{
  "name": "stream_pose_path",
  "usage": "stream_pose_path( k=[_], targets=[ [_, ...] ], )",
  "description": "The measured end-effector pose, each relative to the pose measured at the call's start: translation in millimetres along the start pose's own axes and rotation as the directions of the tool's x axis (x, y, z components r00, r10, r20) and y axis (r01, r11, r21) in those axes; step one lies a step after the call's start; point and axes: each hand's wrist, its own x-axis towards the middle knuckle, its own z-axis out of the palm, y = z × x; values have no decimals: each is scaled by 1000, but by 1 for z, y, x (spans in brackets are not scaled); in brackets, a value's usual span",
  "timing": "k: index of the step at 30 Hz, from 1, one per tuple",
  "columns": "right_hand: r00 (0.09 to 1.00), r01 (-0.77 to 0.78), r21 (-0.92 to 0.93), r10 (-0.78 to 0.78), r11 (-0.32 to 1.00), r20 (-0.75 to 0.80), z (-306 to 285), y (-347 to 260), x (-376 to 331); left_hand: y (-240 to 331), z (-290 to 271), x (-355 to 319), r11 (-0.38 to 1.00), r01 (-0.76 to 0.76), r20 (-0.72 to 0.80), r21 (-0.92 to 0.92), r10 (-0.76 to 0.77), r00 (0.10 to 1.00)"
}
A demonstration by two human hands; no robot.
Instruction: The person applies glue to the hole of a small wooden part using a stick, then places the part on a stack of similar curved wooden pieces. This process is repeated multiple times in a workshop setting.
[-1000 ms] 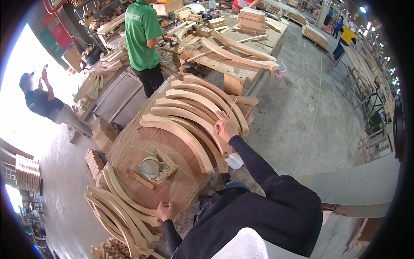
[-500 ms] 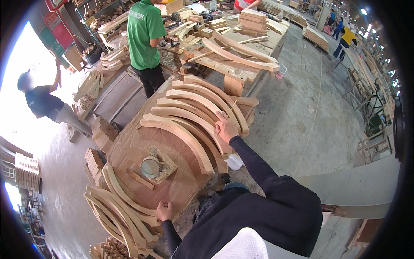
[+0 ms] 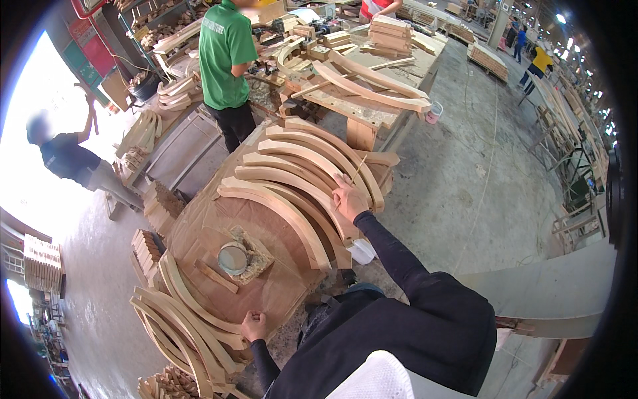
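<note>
On the round worktable (image 3: 199, 229), the right hand (image 3: 348, 197) pinches a thin stick (image 3: 359, 169) over curved wooden pieces (image 3: 292, 193); the left hand (image 3: 254, 326), fingers seemingly curled, rests at the table's edge.

A woodworking factory floor. Curved wooden parts (image 3: 292, 193) lie in rows on a round bench (image 3: 199, 233), more are stacked on the concrete floor (image 3: 458, 179), and a long bench (image 3: 372, 106) carries planks and tools. Other workers (image 3: 226, 66) stand at stations under high shed lighting.
</note>
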Motion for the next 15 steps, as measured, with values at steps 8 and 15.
stream_pose_path(
  k=[8,15],
  targets=[
    [1000,7,10,-7,1000,-10,-2,0,0,17,-9,-6,999,-11,4,45,10,1000],
    [1000,-16,4,16,1000,16,1,2,-1,9,-6,-4,1000,-27,8,6,27,1000]
  ],
)
